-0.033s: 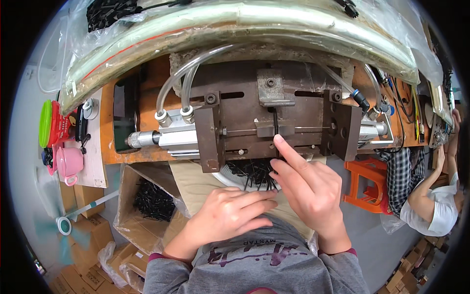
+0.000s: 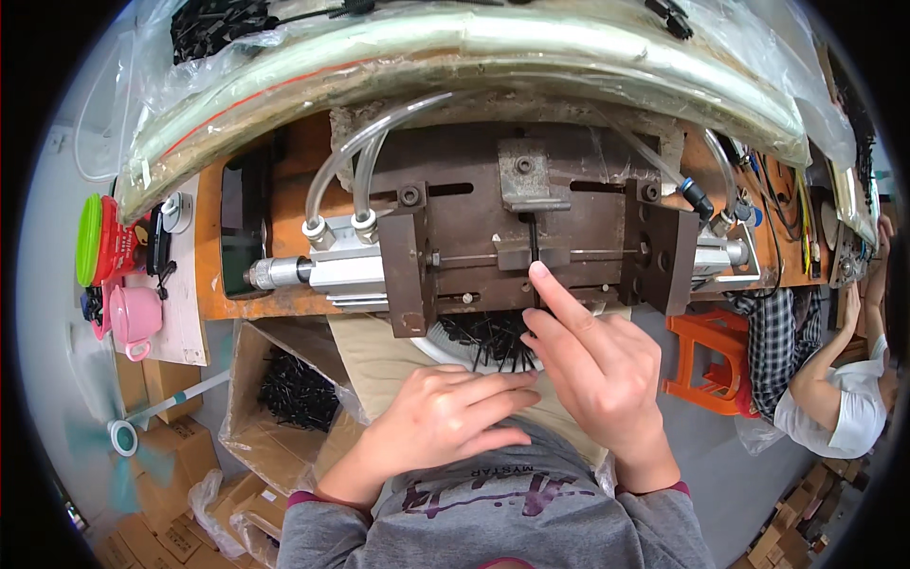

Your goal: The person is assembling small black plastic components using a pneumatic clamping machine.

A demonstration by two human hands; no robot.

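A thin black strip [image 2: 534,232] runs front to back through the small metal block in the middle of a brown metal fixture [image 2: 464,209]. My right hand [image 2: 607,370] reaches up to the near end of this strip. One outstretched finger presses on it, while the other fingers curl in close around its tail, which they partly hide. To the left and lower, my left hand [image 2: 455,412] hovers palm down over my lap, fingers loosely stretched and nothing visible in them. Its fingertips are close to a white basin [image 2: 431,349] of black strips [image 2: 483,337].
Air cylinders [image 2: 351,275] with clear hoses flank the fixture. An open carton [image 2: 251,417] of black parts stands at lower left. On the right are an orange stool [image 2: 706,360] and another person [image 2: 834,398]. A plastic-wrapped roll [image 2: 464,38] spans the back.
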